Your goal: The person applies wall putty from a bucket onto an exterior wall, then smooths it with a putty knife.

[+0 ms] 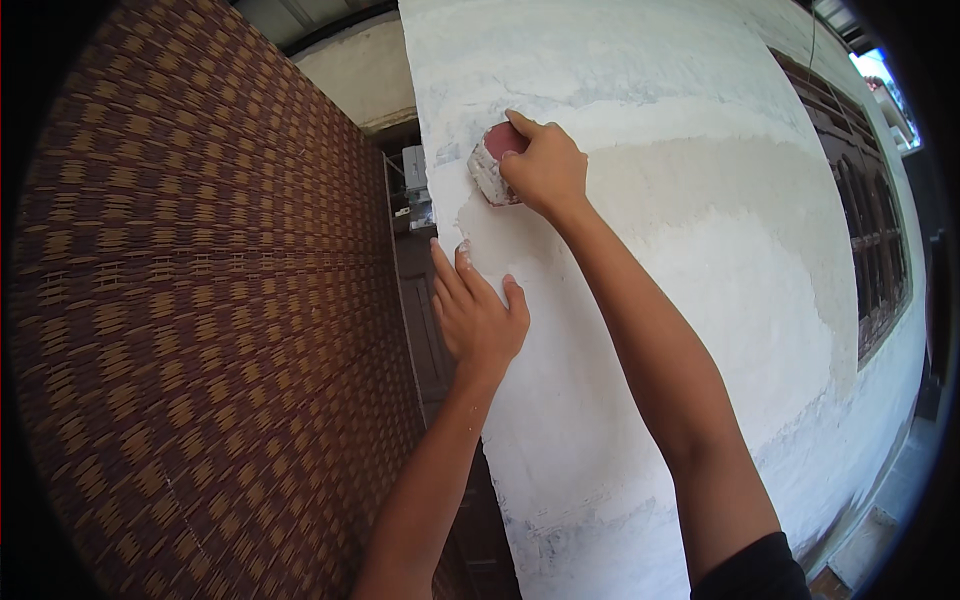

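A white wall fills the middle, with a damp-looking greyish band of smooth filler across its upper part. High up near the wall's left edge, my right hand is closed round a reddish putty scraper whose broad end is caked with white filler. The scraper lies against the wall or very close to it; its working edge is partly hidden. Lower down, at the same corner, my left hand rests open with fingers spread and pointing up. White filler marks one of its fingertips, and it holds nothing.
A tall brown woven panel stands close along the left. Between it and the wall runs a narrow dark gap with a doorway behind. To the right, a barred window sits in the wall, with a thin cable above it.
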{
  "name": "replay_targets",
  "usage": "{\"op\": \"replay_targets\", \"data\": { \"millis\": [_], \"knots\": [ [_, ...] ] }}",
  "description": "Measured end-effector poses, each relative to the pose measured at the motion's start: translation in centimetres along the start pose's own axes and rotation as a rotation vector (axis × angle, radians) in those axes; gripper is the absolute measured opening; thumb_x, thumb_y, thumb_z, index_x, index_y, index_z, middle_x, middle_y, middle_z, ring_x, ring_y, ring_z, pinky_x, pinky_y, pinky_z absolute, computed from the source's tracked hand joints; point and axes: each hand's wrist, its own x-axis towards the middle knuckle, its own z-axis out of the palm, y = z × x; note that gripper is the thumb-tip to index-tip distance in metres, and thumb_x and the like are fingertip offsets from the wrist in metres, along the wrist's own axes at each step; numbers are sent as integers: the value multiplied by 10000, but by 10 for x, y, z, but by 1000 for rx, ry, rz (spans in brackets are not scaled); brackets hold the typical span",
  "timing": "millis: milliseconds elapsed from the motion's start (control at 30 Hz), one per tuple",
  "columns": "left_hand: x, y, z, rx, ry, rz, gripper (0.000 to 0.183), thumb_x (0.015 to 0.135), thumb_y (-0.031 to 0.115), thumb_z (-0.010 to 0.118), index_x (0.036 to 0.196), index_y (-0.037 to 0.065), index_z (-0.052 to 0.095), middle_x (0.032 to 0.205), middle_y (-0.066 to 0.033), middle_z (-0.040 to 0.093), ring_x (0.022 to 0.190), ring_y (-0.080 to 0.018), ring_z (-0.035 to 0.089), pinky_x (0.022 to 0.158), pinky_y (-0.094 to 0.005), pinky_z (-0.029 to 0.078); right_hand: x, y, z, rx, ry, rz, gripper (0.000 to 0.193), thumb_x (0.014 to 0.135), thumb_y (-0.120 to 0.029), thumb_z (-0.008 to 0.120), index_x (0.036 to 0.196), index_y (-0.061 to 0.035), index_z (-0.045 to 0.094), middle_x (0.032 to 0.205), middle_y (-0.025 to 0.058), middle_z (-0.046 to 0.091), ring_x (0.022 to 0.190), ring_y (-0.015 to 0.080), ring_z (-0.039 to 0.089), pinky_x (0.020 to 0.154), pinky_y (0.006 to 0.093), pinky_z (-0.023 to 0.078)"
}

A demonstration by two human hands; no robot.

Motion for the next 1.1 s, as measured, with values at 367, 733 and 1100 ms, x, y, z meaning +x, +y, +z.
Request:
{"op": "replay_targets", "data": {
  "millis": [367,733,1100],
  "knots": [
    [1,4,-3,-41,-57,-60,649,847,213,598,1356,-64,306,1464,-328,265,1233,-439,429,1009,-487,358,-4,12,-4,2,214,-94,411,787,-167,602,1190,-149,680,991,143,651,1009,314,615,860,535,423],
    [0,8,0,-27,-59,-55,645,852,220,593,1354,-65,305,1465,-333,259,1221,-430,436,1003,-483,361,29,60,-59,-142,306,63,529,742,-184,594,1268,-174,657,1043,129,684,991,280,652,844,521,428],
    [0,6,-4,-15,-67,-43,634,845,208,598,1354,-53,324,1467,-344,246,1219,-434,434,1006,-483,357,23,50,-73,-376,193,137,389,785,-215,592,1153,-162,707,951,117,699,949,283,668,908,532,411]
  ]
}}
